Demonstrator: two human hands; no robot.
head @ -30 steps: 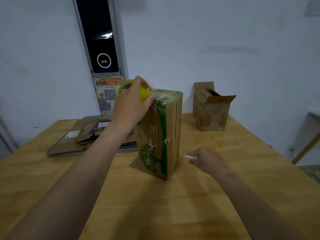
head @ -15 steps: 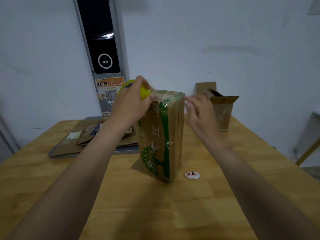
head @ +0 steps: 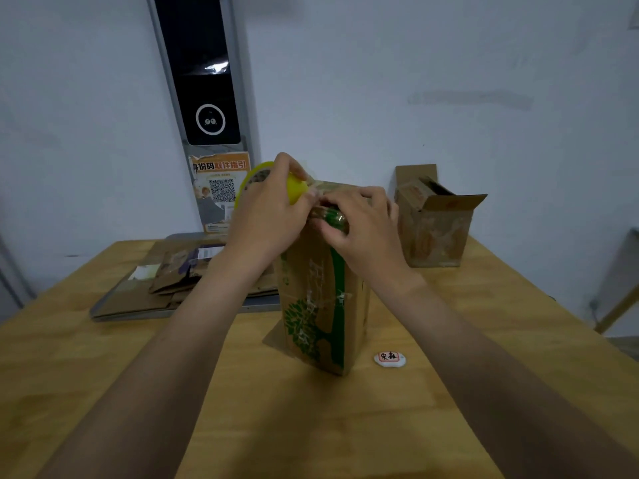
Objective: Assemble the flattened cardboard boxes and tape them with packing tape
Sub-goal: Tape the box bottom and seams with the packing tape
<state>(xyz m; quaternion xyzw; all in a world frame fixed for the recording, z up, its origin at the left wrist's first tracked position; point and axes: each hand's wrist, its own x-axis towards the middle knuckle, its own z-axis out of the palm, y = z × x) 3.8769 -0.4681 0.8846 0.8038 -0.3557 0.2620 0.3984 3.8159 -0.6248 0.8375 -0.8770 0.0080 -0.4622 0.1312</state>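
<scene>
A tall brown cardboard box [head: 321, 302] with a green tree print stands upright in the middle of the wooden table [head: 103, 375]. My left hand [head: 269, 216] grips a yellow-rimmed roll of packing tape [head: 294, 188] at the box's top left edge. My right hand [head: 359, 226] rests on the top front edge of the box, fingers curled over the clear tape strip that runs across the top. The box top is mostly hidden by both hands.
A pile of flattened cardboard [head: 166, 285] lies at the back left. An assembled box with open flaps [head: 435, 223] stands at the back right. A small white object with red characters [head: 389, 359] lies beside the tall box. A wall is close behind.
My right hand left the small white object on the table, rose, and came onto the box top beside my left hand. The left hand stayed on the tape roll.
</scene>
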